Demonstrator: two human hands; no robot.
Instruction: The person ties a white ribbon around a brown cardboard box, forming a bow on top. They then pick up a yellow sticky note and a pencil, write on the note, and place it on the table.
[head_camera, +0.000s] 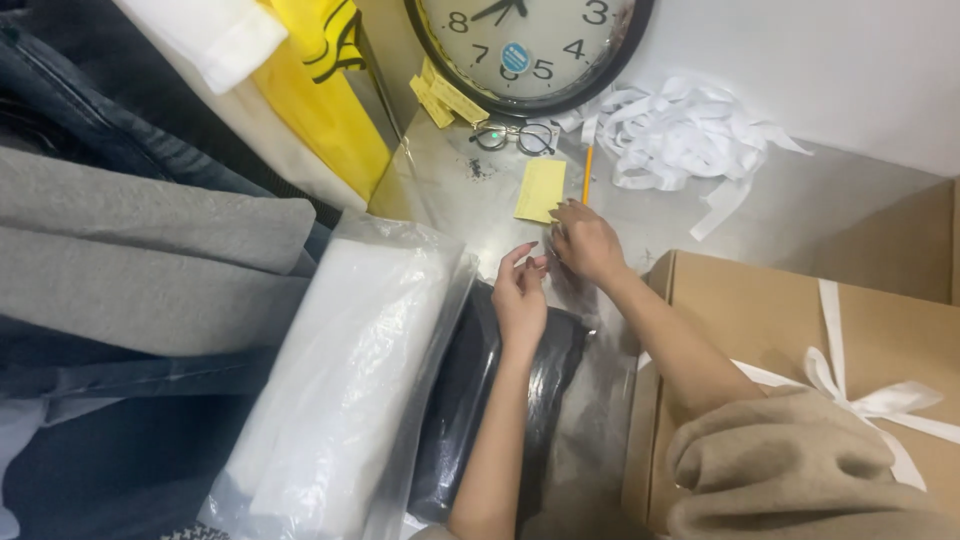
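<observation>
We see the fingers of the left hand (520, 295) lightly curled and half open, thumb and forefinger pinching the top edge of a clear plastic bag holding a dark folded garment (500, 400). The right hand (585, 243) lies just beside it, fingers bent down onto the same bag edge; whether they grip it or only press it we cannot tell. The bag lies lengthwise on a pale grey table (790, 205) set against a white wall.

Just left of it lies a larger clear bag with white fabric (345, 390). Beyond the hands we find a yellow rectangular paper slip (541, 189), a pencil (587, 175), a pair of glasses (514, 136), a round black-rimmed wall clock (530, 45) and a heap of white paper strips (680, 135). At right sits a brown cardboard box tied with white ribbon (860, 330). Grey and denim clothes (140, 250) pile up at left.
</observation>
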